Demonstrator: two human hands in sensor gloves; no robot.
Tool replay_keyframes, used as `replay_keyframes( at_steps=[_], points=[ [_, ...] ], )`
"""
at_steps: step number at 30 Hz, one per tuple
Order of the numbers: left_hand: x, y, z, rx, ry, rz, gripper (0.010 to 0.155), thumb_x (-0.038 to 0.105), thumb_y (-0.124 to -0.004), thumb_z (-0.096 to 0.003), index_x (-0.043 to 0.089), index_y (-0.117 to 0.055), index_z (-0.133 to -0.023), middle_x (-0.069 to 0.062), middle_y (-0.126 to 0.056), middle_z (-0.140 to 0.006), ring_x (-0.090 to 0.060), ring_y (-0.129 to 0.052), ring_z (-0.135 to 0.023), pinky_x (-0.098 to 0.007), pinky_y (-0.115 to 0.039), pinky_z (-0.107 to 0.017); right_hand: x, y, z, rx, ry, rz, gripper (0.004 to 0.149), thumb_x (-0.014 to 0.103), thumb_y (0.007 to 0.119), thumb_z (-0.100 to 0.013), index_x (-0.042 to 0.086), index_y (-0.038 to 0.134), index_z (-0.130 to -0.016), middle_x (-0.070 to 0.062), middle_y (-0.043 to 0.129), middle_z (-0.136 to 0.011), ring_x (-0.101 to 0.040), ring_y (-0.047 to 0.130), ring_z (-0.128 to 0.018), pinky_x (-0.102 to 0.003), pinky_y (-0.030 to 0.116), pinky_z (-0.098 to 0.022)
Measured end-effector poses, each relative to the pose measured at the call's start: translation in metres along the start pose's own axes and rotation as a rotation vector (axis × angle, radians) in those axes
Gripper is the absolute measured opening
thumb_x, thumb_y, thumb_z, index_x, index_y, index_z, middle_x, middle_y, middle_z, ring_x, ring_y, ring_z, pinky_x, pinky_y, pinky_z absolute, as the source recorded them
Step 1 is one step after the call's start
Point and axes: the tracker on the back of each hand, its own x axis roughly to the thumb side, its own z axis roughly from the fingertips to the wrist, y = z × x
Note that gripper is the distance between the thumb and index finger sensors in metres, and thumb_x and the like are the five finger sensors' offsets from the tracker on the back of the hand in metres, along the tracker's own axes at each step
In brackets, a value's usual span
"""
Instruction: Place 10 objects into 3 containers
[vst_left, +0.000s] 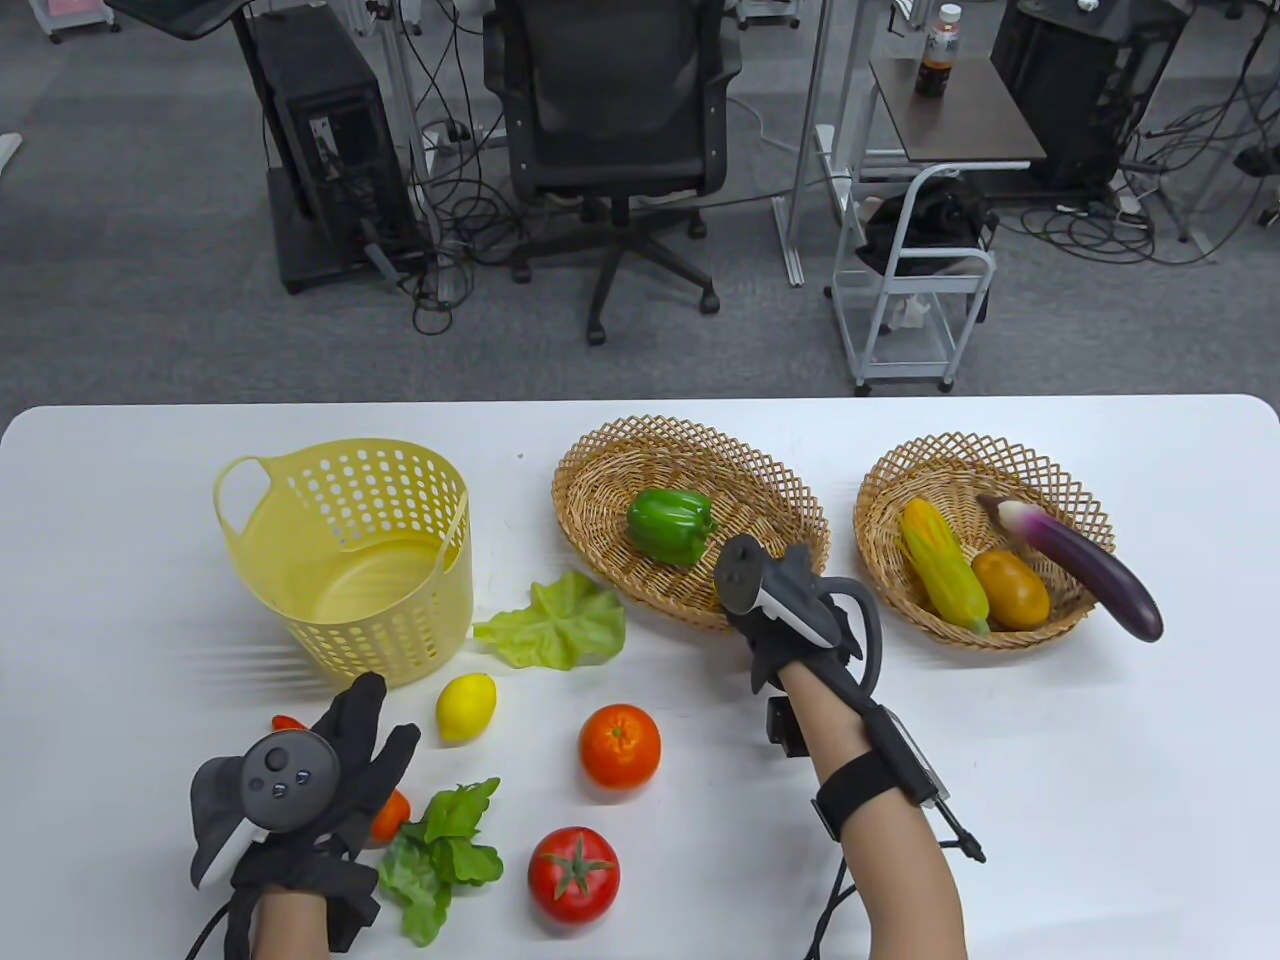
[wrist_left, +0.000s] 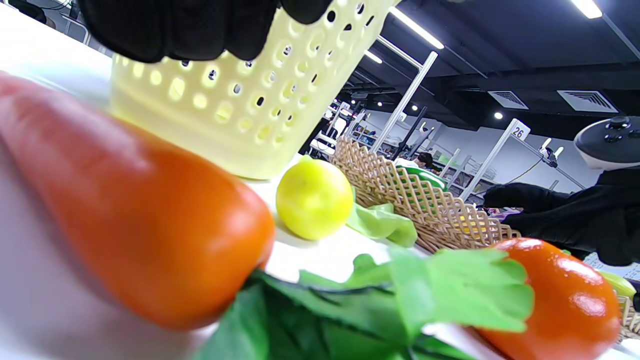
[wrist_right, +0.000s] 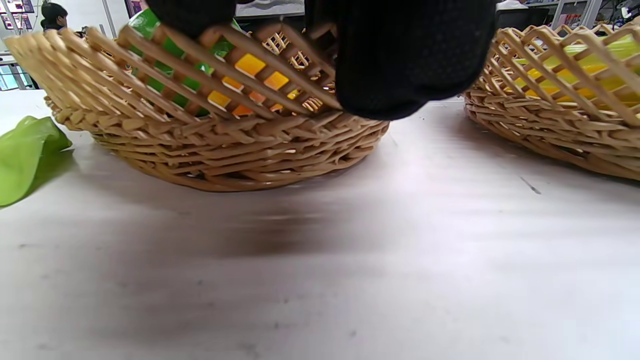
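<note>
My left hand (vst_left: 375, 730) hovers with spread fingers over an orange carrot (vst_left: 390, 812) at the table's front left. In the left wrist view the carrot (wrist_left: 125, 215) lies under my fingers (wrist_left: 175, 25), not gripped. My right hand (vst_left: 790, 560) is at the front right rim of the middle wicker basket (vst_left: 600, 450) and holds nothing; its fingers (wrist_right: 400, 65) hang before the rim. A green pepper (vst_left: 672, 525) lies in that basket. The right wicker basket (vst_left: 880, 480) holds corn (vst_left: 942, 570), a potato (vst_left: 1010, 590) and an eggplant (vst_left: 1085, 565). The yellow plastic basket (vst_left: 380, 640) is empty.
Loose on the table are a lettuce leaf (vst_left: 558, 622), a lemon (vst_left: 466, 707), an orange (vst_left: 620, 746), a tomato (vst_left: 573, 874) and leafy greens (vst_left: 440, 850) beside the carrot. Chairs and carts stand beyond the far edge.
</note>
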Motion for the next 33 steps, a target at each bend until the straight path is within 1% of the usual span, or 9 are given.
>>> replay_keyframes(
  at_steps=[5, 9, 11, 12, 14, 16, 24, 27, 33],
  points=[
    [0.000, -0.001, -0.001, -0.007, 0.000, -0.007, 0.073, 0.056, -0.049, -0.0629, 0.007, -0.038, -0.116, -0.030, -0.052, -0.115, -0.058, -0.060, -0.101, -0.065, -0.065, -0.065, -0.004, 0.003, 0.002, -0.019, -0.007, -0.012, 0.066, 0.047, 0.060, -0.061, 0.027, 0.021, -0.111, -0.025, 0.058, -0.105, -0.039, 0.085, -0.069, -0.043, 0.079, -0.051],
    [-0.001, 0.002, 0.001, 0.012, -0.008, -0.007, 0.073, 0.056, -0.049, -0.0628, 0.007, -0.038, -0.116, -0.030, -0.054, -0.114, -0.058, -0.062, -0.101, -0.065, -0.065, -0.065, -0.012, 0.002, 0.009, -0.036, -0.027, -0.037, 0.069, 0.050, 0.059, -0.060, 0.025, 0.021, -0.112, -0.025, 0.049, -0.111, -0.043, 0.081, -0.079, -0.047, 0.076, -0.055],
    [-0.001, 0.003, 0.001, 0.017, -0.009, -0.011, 0.073, 0.056, -0.049, -0.0628, 0.007, -0.038, -0.116, -0.030, -0.054, -0.114, -0.058, -0.061, -0.101, -0.065, -0.065, -0.065, -0.019, 0.000, 0.017, -0.049, -0.060, -0.057, 0.071, 0.052, 0.061, -0.059, 0.023, 0.023, -0.112, -0.026, 0.046, -0.113, -0.047, 0.074, -0.086, -0.051, 0.073, -0.059],
    [-0.001, 0.003, 0.001, 0.018, -0.010, -0.013, 0.073, 0.056, -0.049, -0.0628, 0.008, -0.038, -0.116, -0.030, -0.053, -0.114, -0.057, -0.061, -0.101, -0.065, -0.065, -0.065, -0.022, -0.001, 0.023, -0.050, -0.079, -0.065, 0.075, 0.053, 0.060, -0.059, 0.021, 0.017, -0.112, -0.026, 0.042, -0.114, -0.048, 0.068, -0.091, -0.054, 0.069, -0.062],
    [-0.001, 0.003, 0.001, 0.019, -0.010, -0.016, 0.073, 0.056, -0.049, -0.0627, 0.007, -0.038, -0.116, -0.030, -0.053, -0.114, -0.057, -0.061, -0.101, -0.065, -0.065, -0.065, -0.029, -0.002, 0.036, -0.065, -0.111, -0.082, 0.080, 0.054, 0.060, -0.059, 0.016, 0.012, -0.111, -0.027, 0.043, -0.112, -0.050, 0.061, -0.094, -0.058, 0.063, -0.067],
    [-0.001, 0.002, 0.001, 0.018, -0.012, -0.018, 0.073, 0.057, -0.049, -0.0627, 0.008, -0.039, -0.116, -0.030, -0.054, -0.114, -0.057, -0.061, -0.101, -0.065, -0.065, -0.065, -0.037, -0.002, 0.051, -0.032, -0.139, -0.071, 0.082, 0.055, 0.060, -0.059, 0.016, 0.011, -0.111, -0.028, 0.038, -0.114, -0.052, 0.056, -0.097, -0.060, 0.059, -0.069],
    [-0.001, 0.003, 0.001, 0.029, -0.017, -0.026, 0.073, 0.057, -0.049, -0.0625, 0.008, -0.041, -0.116, -0.029, -0.054, -0.114, -0.057, -0.061, -0.101, -0.065, -0.065, -0.065, -0.072, 0.004, 0.109, -0.031, -0.207, -0.193, 0.083, 0.055, 0.063, -0.058, 0.010, 0.019, -0.113, -0.029, 0.026, -0.118, -0.059, 0.041, -0.102, -0.067, 0.054, -0.069],
    [0.000, 0.002, 0.001, 0.029, -0.019, -0.042, 0.072, 0.057, -0.049, -0.0624, 0.009, -0.042, -0.116, -0.029, -0.054, -0.115, -0.057, -0.061, -0.102, -0.065, -0.065, -0.065, -0.081, 0.014, 0.121, -0.051, -0.226, -0.249, 0.085, 0.055, 0.064, -0.058, 0.009, 0.019, -0.113, -0.030, 0.024, -0.118, -0.060, 0.038, -0.103, -0.068, 0.052, -0.070],
    [-0.001, 0.002, 0.000, 0.043, -0.015, -0.056, 0.072, 0.057, -0.050, -0.0622, 0.009, -0.044, -0.115, -0.028, -0.053, -0.115, -0.056, -0.060, -0.102, -0.065, -0.065, -0.065, -0.086, 0.021, 0.132, -0.060, -0.255, -0.222, 0.087, 0.055, 0.064, -0.056, 0.009, 0.017, -0.112, -0.027, 0.018, -0.118, -0.056, 0.031, -0.105, -0.069, 0.045, -0.072]
  ],
)
